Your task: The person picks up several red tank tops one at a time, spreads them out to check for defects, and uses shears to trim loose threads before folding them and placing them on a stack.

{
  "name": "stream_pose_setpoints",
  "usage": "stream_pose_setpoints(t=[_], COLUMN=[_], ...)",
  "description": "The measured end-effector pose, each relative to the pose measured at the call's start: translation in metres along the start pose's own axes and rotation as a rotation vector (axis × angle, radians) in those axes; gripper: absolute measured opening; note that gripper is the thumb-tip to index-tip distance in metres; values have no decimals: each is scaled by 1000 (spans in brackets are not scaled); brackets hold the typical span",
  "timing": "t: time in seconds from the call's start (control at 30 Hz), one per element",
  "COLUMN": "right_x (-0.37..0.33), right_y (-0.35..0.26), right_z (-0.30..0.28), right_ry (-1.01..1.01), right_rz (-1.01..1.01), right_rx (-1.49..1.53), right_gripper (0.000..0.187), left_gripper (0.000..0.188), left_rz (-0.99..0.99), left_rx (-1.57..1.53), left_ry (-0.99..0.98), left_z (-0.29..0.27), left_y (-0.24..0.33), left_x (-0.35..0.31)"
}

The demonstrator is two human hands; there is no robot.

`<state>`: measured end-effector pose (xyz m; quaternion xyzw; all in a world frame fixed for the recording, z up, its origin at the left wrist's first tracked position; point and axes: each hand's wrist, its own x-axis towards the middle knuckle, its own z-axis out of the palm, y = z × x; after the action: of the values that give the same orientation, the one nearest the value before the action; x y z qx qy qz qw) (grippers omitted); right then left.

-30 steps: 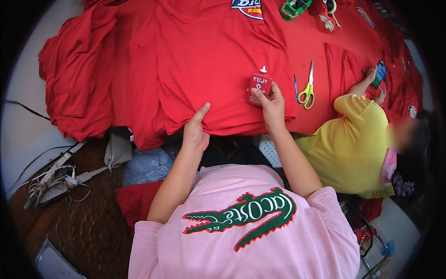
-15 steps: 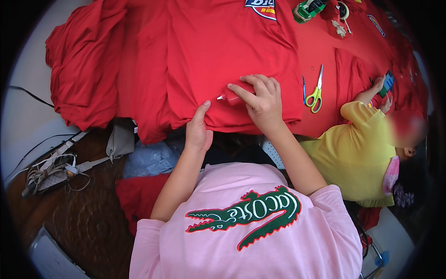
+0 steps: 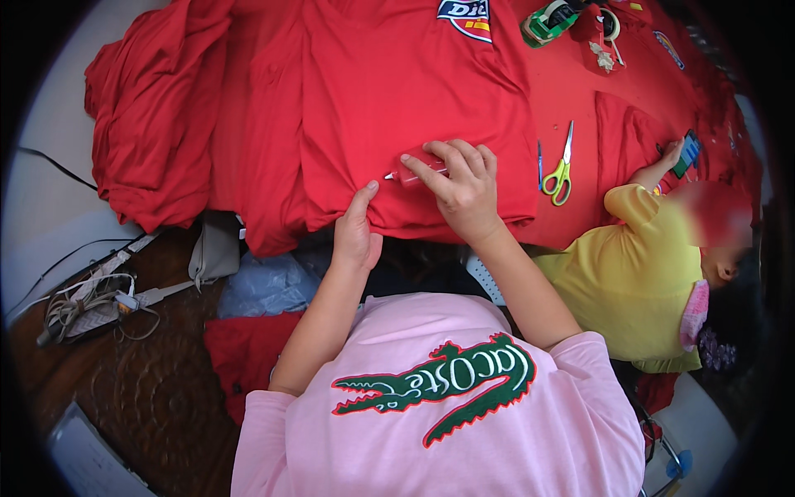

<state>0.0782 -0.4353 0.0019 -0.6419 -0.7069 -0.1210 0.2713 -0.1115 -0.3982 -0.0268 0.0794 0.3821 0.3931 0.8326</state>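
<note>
A red garment (image 3: 364, 99) with a badge lies spread over the table before me. My left hand (image 3: 358, 236) grips its near edge, thumb on top and the other fingers partly hidden beneath the cloth. Between the thumb and fingers of my right hand (image 3: 468, 178) is a small see-through squeeze bottle (image 3: 408, 173), looking reddish against the cloth. Its pale pointed nozzle is directed left, close to my left thumb and just over the fabric. Whether the tip touches the cloth I cannot tell.
Right of the garment lie yellow-green scissors (image 3: 561, 176) and a blue pen (image 3: 540, 157). Farther back sit a green tape dispenser (image 3: 546, 23) and a tape roll (image 3: 611, 25). A person in yellow (image 3: 638, 273) leans in at right, holding a phone (image 3: 687, 153). Tangled cables (image 3: 83, 306) lie at left.
The bottle shows a little more in my right hand, its nozzle slightly farther left and lower. My left hand has hardly moved. The view has shifted slightly.
</note>
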Motion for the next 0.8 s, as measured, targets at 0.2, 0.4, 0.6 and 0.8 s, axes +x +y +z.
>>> stream_pose_setpoints(t=[0.2, 0.4, 0.6, 0.8], right_x=[-4, -11, -21, -32], right_y=[5, 85, 201, 213], right_z=[-2, -3, 5, 28], right_ry=[-130, 287, 514, 433], right_rz=[122, 695, 852, 970], right_rx=[209, 502, 327, 300], right_gripper=[47, 35, 39, 46], left_gripper=[42, 49, 50, 52], left_rz=[-19, -56, -88, -99], left_rx=[21, 36, 89, 92], left_ry=[34, 67, 111, 92], left_z=[-11, -8, -8, -10], left_y=[-1, 1, -3, -2], left_x=[4, 0, 2, 5])
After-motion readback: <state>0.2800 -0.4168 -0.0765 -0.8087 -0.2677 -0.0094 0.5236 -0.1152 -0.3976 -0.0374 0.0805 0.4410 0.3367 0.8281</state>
